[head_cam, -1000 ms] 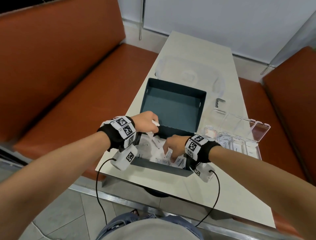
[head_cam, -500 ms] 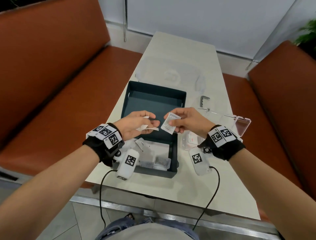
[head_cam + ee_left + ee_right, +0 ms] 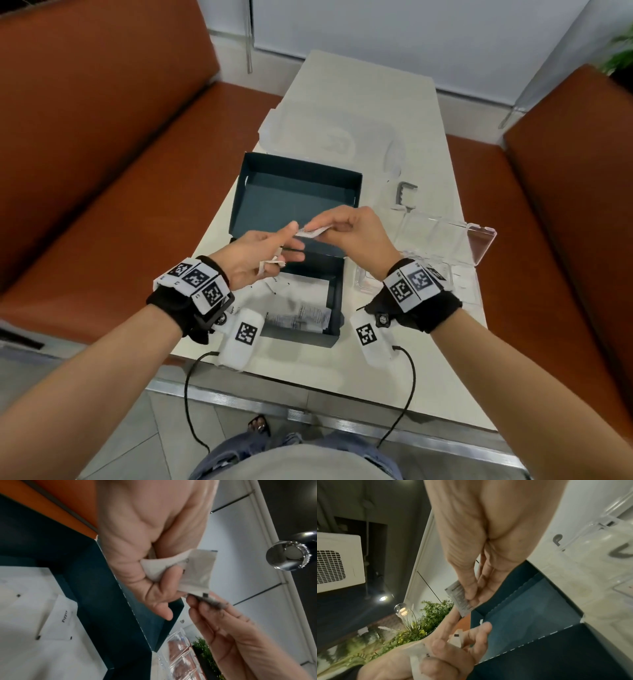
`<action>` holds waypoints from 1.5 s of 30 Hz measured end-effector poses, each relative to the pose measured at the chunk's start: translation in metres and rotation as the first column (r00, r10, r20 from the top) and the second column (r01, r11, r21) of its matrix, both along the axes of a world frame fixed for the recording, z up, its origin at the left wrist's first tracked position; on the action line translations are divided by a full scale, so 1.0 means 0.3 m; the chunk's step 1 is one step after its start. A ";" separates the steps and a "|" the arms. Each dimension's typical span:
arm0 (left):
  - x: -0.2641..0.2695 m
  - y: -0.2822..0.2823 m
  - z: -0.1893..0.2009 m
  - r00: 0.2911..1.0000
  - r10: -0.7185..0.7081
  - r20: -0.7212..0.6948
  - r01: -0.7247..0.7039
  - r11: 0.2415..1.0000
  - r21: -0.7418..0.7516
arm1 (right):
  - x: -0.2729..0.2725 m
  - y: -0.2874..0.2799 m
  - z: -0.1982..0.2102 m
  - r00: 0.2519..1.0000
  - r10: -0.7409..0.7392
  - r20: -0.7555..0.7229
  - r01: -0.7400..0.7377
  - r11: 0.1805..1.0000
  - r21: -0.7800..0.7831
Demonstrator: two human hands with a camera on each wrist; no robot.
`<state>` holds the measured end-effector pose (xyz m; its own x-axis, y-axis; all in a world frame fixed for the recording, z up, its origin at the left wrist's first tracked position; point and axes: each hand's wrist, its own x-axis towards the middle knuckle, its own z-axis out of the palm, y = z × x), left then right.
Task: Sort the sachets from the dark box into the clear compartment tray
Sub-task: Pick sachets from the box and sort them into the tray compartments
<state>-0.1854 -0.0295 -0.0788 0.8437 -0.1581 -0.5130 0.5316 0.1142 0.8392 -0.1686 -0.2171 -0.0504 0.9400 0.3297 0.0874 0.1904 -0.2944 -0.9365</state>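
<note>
Above the dark box, the right hand now pinches a sachet against the left hand, which has closed in, itself clutching sachets; tray sorting pending.

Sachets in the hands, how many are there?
2: a printed sachet pinched by the right hand, a white sachet gripped in the left hand; its palm may hide more.

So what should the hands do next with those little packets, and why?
Probably carry the sachet pinched in the right hand rightward and drop it into the clear compartment tray. It is already lifted above the dark box, the tray lies open just beside it, and the left hand holds other sachets waiting their turn.
</note>
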 end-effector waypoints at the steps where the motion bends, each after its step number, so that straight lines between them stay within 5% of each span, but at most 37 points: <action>1: -0.003 0.002 0.005 1.000 -0.011 0.002 0.011 1.000 -0.029 | -0.007 -0.002 -0.004 0.999 -0.018 0.029 0.018 1.000 0.016; 6: 0.004 -0.017 0.026 0.993 -0.011 0.119 0.013 1.000 -0.012 | -0.039 -0.037 -0.023 0.997 -0.045 -0.060 0.049 0.997 0.059; 10: 0.019 -0.072 0.039 0.956 -0.118 0.268 0.045 0.963 0.264 | -0.039 -0.107 -0.002 0.975 -0.181 -0.131 0.193 0.978 0.084; 13: 0.033 -0.130 0.058 0.914 -0.231 0.335 0.093 0.921 0.379 | -0.020 -0.167 0.030 0.963 -0.255 -0.089 0.255 0.967 -0.013; 16: 0.049 -0.210 0.089 0.862 -0.317 0.395 0.137 0.897 0.421 | -0.006 -0.222 0.060 0.983 -0.179 -0.040 0.171 0.972 -0.161; 19: 0.066 -0.296 0.115 0.837 -0.310 0.452 0.128 0.912 0.390 | 0.002 -0.287 0.079 0.986 -0.168 -0.013 0.161 0.963 -0.215; 23: 0.085 -0.368 0.124 0.842 -0.273 0.464 0.099 0.926 0.365 | 0.029 -0.418 0.063 0.944 -0.326 -0.044 0.312 0.931 -0.187; 27: 0.085 -0.388 0.109 0.855 -0.279 0.437 0.110 0.921 0.373 | 0.056 -0.523 -0.016 0.897 -0.434 -0.080 0.381 0.853 -0.357; 36: 0.073 -0.377 0.070 0.873 -0.263 0.410 0.096 0.918 0.385 | 0.056 -0.512 -0.140 0.893 -0.442 -0.081 0.329 0.767 -0.551; 45: 0.075 -0.388 0.069 0.899 -0.215 0.383 0.074 0.934 0.351 | 0.039 -0.472 -0.193 0.936 -0.335 0.109 0.312 0.645 -0.697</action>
<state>-0.1630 -0.1459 -0.0583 0.9683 -0.1818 -0.1712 0.1232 -0.2484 0.9608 -0.1570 -0.3587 -0.1083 0.9970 -0.0423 -0.0653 -0.0667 -0.8967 -0.4375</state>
